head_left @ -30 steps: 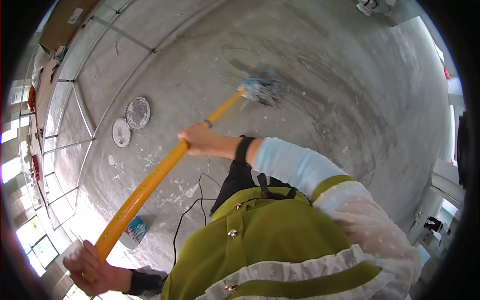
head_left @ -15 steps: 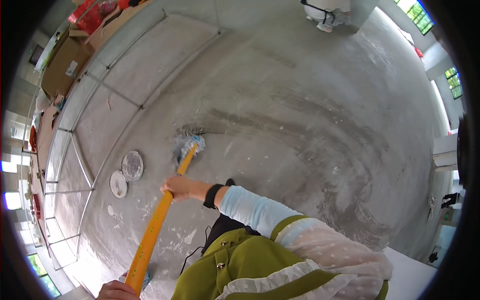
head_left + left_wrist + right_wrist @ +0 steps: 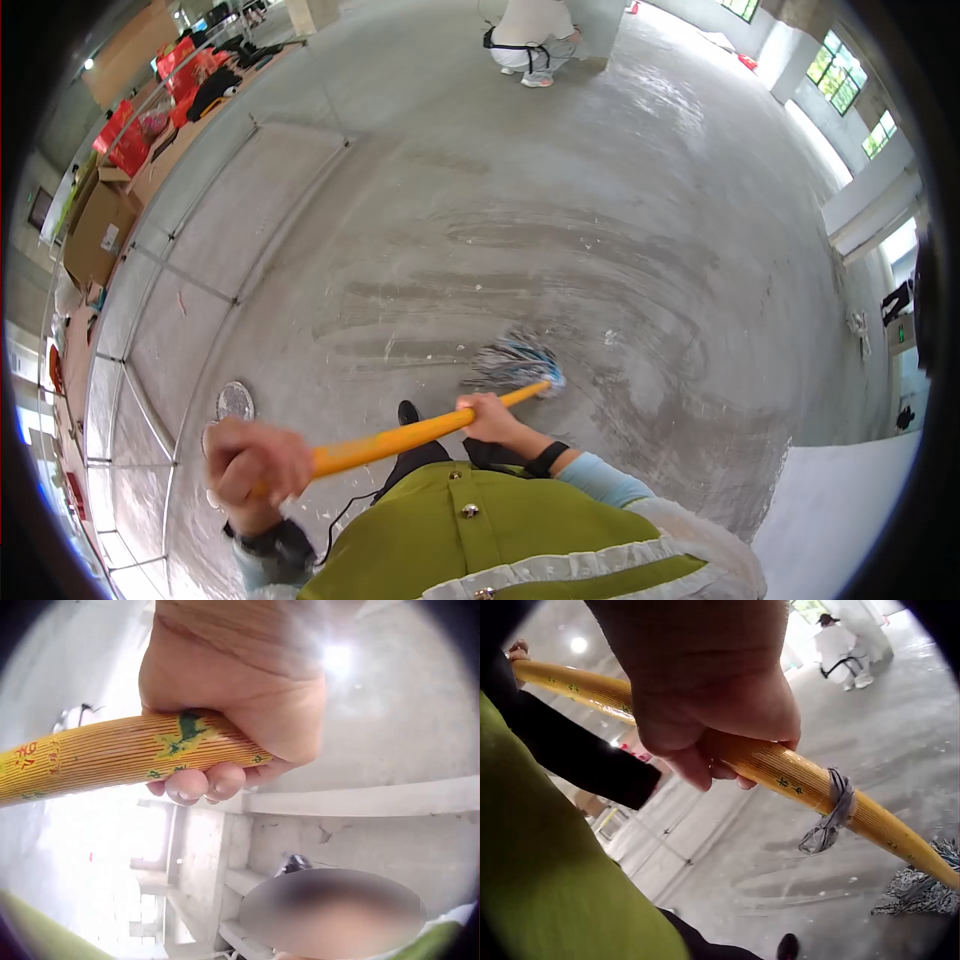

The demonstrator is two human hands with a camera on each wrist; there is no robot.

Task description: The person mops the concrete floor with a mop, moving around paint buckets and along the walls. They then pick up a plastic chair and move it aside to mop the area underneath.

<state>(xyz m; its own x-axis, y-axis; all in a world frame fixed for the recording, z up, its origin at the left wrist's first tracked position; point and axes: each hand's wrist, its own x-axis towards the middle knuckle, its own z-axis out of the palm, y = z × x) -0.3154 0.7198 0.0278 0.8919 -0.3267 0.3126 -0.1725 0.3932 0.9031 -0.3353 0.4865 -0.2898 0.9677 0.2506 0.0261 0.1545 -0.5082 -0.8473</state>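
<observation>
A yellow-handled mop (image 3: 400, 440) slants across my front in the head view. Its head of grey and blue strands (image 3: 515, 362) lies spread on the floor ahead of my feet. My left hand (image 3: 258, 462), blurred, grips the handle's upper end; the left wrist view has its fingers wrapped round the ribbed yellow shaft (image 3: 90, 757). Lower down, my right hand (image 3: 490, 417) grips the shaft close to the mop head. A grey strip (image 3: 836, 810) is tied round the handle just below that hand in the right wrist view.
Dark wet streaks (image 3: 450, 285) curve over the concrete floor. A metal frame (image 3: 235, 300) stands at left, near a round lid (image 3: 236, 400), a cardboard box (image 3: 100, 235) and red bags (image 3: 125, 145). Farther off, a person (image 3: 535, 35) crouches. A white panel (image 3: 840, 520) is at right.
The mop head swung left, then back right across the floor. Both hands keep their hold on the handle. My view has lifted, showing more of the room and the crouching person.
</observation>
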